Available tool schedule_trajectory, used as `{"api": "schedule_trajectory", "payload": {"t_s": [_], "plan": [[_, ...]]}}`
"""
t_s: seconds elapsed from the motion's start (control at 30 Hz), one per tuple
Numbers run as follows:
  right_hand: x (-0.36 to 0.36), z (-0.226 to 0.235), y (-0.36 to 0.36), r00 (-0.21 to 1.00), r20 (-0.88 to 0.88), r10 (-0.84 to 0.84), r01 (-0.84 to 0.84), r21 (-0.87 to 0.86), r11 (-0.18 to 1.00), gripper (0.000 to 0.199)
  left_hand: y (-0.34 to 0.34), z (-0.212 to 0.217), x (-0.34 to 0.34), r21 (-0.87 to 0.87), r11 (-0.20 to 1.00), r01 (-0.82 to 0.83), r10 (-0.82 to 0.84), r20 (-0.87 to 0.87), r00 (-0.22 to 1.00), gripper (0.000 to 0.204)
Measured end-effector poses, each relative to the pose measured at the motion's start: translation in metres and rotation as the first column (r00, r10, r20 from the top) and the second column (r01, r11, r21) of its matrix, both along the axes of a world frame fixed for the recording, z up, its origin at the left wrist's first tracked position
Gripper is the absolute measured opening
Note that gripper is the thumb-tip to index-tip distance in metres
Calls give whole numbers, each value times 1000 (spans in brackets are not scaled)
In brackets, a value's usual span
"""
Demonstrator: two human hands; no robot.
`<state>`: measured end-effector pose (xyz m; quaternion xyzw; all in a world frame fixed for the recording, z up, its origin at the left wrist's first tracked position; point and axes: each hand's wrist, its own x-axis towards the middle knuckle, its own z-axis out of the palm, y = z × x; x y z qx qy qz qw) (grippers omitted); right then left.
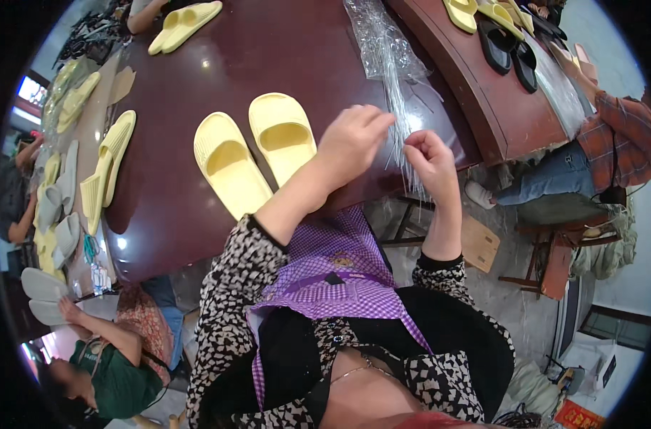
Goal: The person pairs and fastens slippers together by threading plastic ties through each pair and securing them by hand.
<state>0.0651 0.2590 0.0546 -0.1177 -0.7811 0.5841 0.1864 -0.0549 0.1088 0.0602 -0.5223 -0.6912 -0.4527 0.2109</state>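
A pair of yellow slide slippers [232,171] lies on the dark red table in front of me, toes pointing away. My left hand [354,143] reaches past the right-hand slipper, its fingers drawn together at the edge of a bundle of thin clear plastic strands [395,89]. Just right of those strands, my right hand [434,163] is closed in a pinch, thumb against index finger. Whatever is between the fingertips of either hand is too fine to make out. The strands spill from a clear plastic bag [374,36] and hang over the table's near edge.
More yellow slippers [184,26] lie at the far edge, with another pair [109,168] at the left. A co-worker at lower left holds grey slippers [45,294]. Black slippers [498,48] rest on the right-hand table, where another person sits. A wooden stool [479,243] stands below.
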Motion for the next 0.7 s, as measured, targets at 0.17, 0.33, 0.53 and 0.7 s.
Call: {"api": "schedule_trajectory", "payload": {"t_s": [0.17, 0.33, 0.53, 0.7], "plan": [[-3, -1, 6, 997, -15, 72, -72, -28, 997, 7, 40, -19, -9, -145, 983, 114, -120, -28, 992, 21], [-7, -7, 19, 996, -4, 94, -94, -52, 994, 8, 49, -29, -14, -157, 972, 172, -175, -6, 984, 19], [-10, -3, 25, 994, -26, 106, -109, -207, 972, 8, 48, -33, -20, -104, 977, 187, -179, 76, 981, 16], [-37, -19, 44, 991, -8, -131, 130, 152, 980, 21, 49, -37, -25, 51, 990, 130, -140, 410, 901, 11]]}}
